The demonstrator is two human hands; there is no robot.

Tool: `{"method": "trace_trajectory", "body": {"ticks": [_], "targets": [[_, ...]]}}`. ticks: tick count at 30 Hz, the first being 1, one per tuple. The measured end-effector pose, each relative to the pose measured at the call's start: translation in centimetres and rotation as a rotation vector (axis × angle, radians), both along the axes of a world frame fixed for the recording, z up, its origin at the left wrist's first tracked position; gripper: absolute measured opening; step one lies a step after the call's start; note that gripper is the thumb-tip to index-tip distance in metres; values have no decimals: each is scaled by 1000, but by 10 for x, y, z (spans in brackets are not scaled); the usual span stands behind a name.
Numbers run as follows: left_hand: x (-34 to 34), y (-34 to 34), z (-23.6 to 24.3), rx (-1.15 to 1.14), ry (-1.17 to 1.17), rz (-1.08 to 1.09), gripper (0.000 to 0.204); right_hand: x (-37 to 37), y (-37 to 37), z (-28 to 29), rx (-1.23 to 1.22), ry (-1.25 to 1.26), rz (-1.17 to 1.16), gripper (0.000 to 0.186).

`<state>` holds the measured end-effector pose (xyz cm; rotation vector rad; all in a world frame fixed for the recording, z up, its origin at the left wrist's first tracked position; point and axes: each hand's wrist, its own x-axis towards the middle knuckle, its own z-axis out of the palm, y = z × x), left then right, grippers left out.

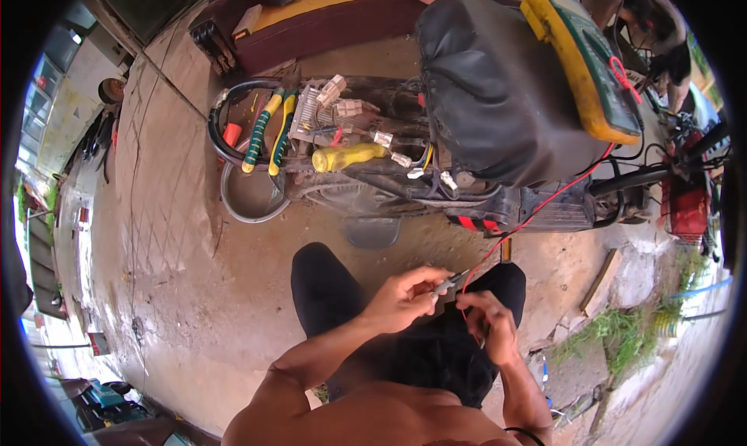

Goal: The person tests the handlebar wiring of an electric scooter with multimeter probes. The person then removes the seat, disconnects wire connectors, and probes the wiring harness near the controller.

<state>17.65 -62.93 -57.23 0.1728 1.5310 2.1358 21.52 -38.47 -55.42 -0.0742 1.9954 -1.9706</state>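
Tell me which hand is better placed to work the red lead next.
Right, probably. The right hand already pinches the red wire where it arrives from the multimeter. The left hand is occupied gripping a small metal tool, its tip aimed toward the right hand.

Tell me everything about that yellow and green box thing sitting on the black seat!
The yellow and green box is a handheld meter. It has a thick yellow casing, rubbery-looking, around a dark green face. It lies tilted on top of the black seat of the opened-up scooter, at the top right of the view. A red wire loops at its lower end and runs down toward the person's hands; black leads hang near it too. Nobody is touching it.
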Motion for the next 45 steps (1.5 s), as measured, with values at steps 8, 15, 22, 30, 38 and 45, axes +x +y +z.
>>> {"method": "trace_trajectory", "body": {"ticks": [8, 15, 22, 30, 38, 45], "targets": [[20, -3, -6, -213, 170, 1, 30, -9, -27, -22, -283, -242, -166, 40], [14, -8, -1, -413, 300, 9, 29, -10, -38, -12, -228, -209, -111, 44], [16, -15, -25, -562, 560, -24, 25, -11, -55, 5, 401, 282, 37, 37], [25, -17, -22, -489, 511, 73, 27, -9, -56, -2, 343, 188, 32, 37], [27, -19, -33, -534, 666, 96, 27, -8, -58, 1, 323, 248, 15, 37], [27, -18, -29, -528, 639, 115, 21, -8, -59, -2, 383, 309, 7, 37]]}}
